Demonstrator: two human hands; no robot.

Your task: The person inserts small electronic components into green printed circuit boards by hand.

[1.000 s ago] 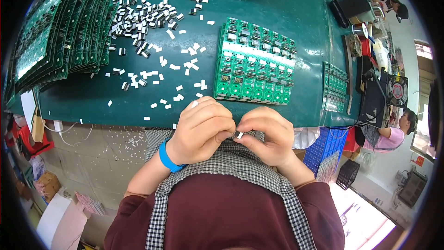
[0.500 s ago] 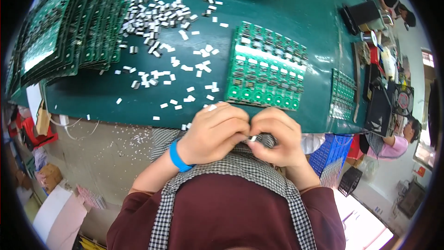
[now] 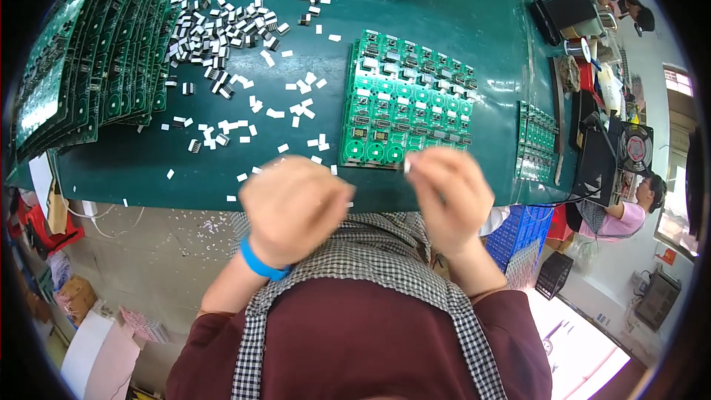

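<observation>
My right hand [image 3: 448, 196] is closed in a pinch just over the near edge of a green circuit board panel [image 3: 396, 152]. A small white piece [image 3: 407, 166] shows between its thumb and forefinger. To the left, near the table's front edge, my left hand [image 3: 292, 207] is curled shut and blurred, wearing a blue wristband [image 3: 259, 261]; whatever its fingers hold is hidden. The panel lies flat on others, with rows of parts and two small digit displays [image 3: 370, 135] near its lower left. Small white flat pieces [image 3: 300, 111] lie scattered left of the panel.
A heap of small white-and-black components [image 3: 229, 26] covers the table's far left part. Circuit boards [image 3: 111, 67] stand leaning at the left, and a smaller board panel [image 3: 537, 141] lies at the right. A solder spool [image 3: 578, 49] and a fan [image 3: 635, 148] are farther right, near another person [image 3: 622, 211].
My hands were together at the table edge and have parted. The left moved left; the right moved slightly right, with the white piece at its fingertips. The view has shifted a little.
</observation>
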